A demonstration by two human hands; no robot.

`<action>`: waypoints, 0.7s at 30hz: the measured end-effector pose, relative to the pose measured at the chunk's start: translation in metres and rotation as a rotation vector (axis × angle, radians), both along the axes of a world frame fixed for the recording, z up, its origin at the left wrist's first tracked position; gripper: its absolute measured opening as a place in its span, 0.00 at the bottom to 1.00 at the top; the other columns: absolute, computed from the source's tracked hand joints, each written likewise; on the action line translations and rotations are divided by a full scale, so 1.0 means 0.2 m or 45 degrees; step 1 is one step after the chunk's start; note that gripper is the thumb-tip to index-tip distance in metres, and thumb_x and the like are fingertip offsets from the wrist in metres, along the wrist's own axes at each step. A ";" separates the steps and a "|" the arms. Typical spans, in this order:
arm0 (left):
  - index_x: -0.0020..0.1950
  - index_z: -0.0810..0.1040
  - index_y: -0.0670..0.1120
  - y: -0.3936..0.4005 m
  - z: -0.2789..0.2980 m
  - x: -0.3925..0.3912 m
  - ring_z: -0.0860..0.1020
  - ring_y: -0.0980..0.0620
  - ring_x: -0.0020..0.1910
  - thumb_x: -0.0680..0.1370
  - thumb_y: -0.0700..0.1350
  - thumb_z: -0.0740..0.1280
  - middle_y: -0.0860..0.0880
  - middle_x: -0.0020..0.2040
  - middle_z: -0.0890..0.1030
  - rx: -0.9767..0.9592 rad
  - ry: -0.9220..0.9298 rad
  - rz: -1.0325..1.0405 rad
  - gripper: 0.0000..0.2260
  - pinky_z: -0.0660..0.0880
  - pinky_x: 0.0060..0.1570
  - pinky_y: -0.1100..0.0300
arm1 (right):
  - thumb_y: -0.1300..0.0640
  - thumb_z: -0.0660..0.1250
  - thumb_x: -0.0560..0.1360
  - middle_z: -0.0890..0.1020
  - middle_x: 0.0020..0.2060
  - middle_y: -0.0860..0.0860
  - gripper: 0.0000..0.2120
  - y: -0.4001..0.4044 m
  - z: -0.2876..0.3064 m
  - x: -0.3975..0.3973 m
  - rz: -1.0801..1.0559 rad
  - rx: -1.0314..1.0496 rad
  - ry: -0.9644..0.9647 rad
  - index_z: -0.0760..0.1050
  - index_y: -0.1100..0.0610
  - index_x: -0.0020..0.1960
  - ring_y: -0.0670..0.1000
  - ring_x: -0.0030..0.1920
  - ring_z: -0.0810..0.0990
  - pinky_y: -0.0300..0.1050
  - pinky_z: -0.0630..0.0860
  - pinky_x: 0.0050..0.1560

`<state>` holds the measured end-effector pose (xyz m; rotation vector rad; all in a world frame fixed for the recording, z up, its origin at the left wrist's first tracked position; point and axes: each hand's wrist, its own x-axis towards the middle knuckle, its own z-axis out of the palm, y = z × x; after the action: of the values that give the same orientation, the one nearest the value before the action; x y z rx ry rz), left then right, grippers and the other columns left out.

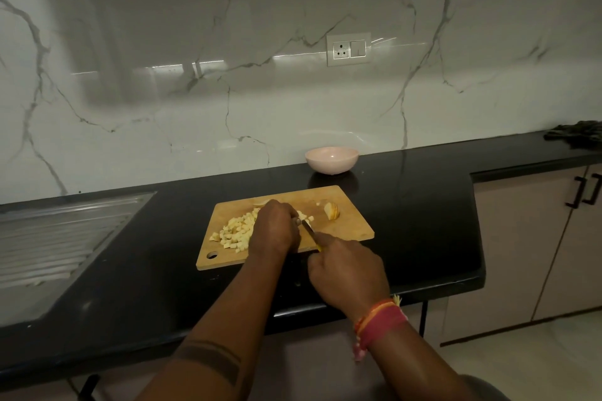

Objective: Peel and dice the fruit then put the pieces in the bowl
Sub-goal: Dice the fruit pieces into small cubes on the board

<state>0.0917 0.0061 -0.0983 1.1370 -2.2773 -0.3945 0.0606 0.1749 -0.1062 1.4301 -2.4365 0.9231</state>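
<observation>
Matt wooden cutting board [351,228] on glossy black counter [423,205]; ribbed steel drainboard [58,238].

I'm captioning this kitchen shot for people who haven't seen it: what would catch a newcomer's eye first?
First, the two hands at work on the wooden board in the middle of the black counter: the right hand grips a knife, and the left hand steadies fruit. Next, the pale pile of diced pieces on the board's left. Behind the board, a pink bowl stands by the marble wall.

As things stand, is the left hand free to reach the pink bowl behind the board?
Probably not yet: the left hand is pressing fruit on the cutting board. The path to the bowl looks unobstructed.
</observation>
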 end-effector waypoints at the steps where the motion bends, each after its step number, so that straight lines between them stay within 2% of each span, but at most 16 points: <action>1: 0.54 0.87 0.47 0.00 0.00 0.00 0.80 0.53 0.42 0.77 0.41 0.73 0.48 0.47 0.85 0.003 -0.004 -0.008 0.07 0.76 0.43 0.60 | 0.49 0.57 0.80 0.78 0.35 0.44 0.19 0.01 0.00 0.00 -0.010 -0.021 -0.019 0.73 0.44 0.69 0.45 0.34 0.76 0.42 0.73 0.35; 4: 0.58 0.86 0.47 -0.02 0.01 0.02 0.81 0.52 0.49 0.77 0.40 0.73 0.48 0.53 0.85 -0.003 -0.020 -0.031 0.10 0.76 0.49 0.60 | 0.49 0.57 0.79 0.80 0.37 0.45 0.25 -0.02 0.02 -0.02 -0.021 -0.064 -0.101 0.65 0.42 0.76 0.46 0.36 0.78 0.44 0.78 0.38; 7: 0.58 0.86 0.46 -0.03 0.01 0.03 0.81 0.51 0.51 0.78 0.42 0.73 0.48 0.55 0.85 0.011 0.004 -0.020 0.10 0.77 0.52 0.60 | 0.49 0.58 0.80 0.81 0.39 0.46 0.26 -0.04 0.02 -0.01 0.013 -0.038 -0.094 0.62 0.42 0.78 0.46 0.37 0.78 0.43 0.76 0.36; 11: 0.56 0.87 0.46 -0.03 0.02 0.03 0.80 0.52 0.45 0.79 0.44 0.71 0.48 0.51 0.86 0.027 -0.014 -0.006 0.08 0.75 0.48 0.61 | 0.49 0.58 0.80 0.83 0.45 0.49 0.25 -0.09 0.04 -0.01 0.062 0.010 -0.076 0.65 0.45 0.76 0.49 0.42 0.80 0.46 0.78 0.41; 15: 0.55 0.87 0.47 -0.03 0.02 0.03 0.80 0.52 0.41 0.79 0.43 0.71 0.47 0.48 0.86 0.036 -0.047 -0.008 0.07 0.73 0.43 0.61 | 0.50 0.58 0.80 0.83 0.47 0.50 0.22 -0.15 0.06 -0.03 0.103 0.044 -0.069 0.68 0.45 0.74 0.51 0.42 0.80 0.45 0.75 0.39; 19: 0.54 0.87 0.47 -0.03 0.02 0.02 0.82 0.52 0.45 0.79 0.43 0.71 0.48 0.49 0.86 0.043 -0.019 0.011 0.07 0.77 0.48 0.60 | 0.50 0.58 0.80 0.83 0.48 0.51 0.21 -0.17 0.05 -0.04 0.077 0.103 -0.041 0.70 0.45 0.72 0.51 0.42 0.79 0.45 0.74 0.39; 21: 0.52 0.88 0.46 -0.03 0.02 0.02 0.82 0.53 0.46 0.79 0.43 0.72 0.49 0.49 0.87 0.055 0.012 0.016 0.06 0.76 0.47 0.62 | 0.50 0.58 0.80 0.82 0.47 0.51 0.20 -0.17 0.05 -0.04 0.061 0.135 0.003 0.72 0.46 0.71 0.50 0.40 0.75 0.45 0.70 0.39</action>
<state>0.0957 -0.0003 -0.0948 1.1679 -2.2628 -0.4457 0.0530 0.1408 -0.0958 1.5300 -2.4937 0.8117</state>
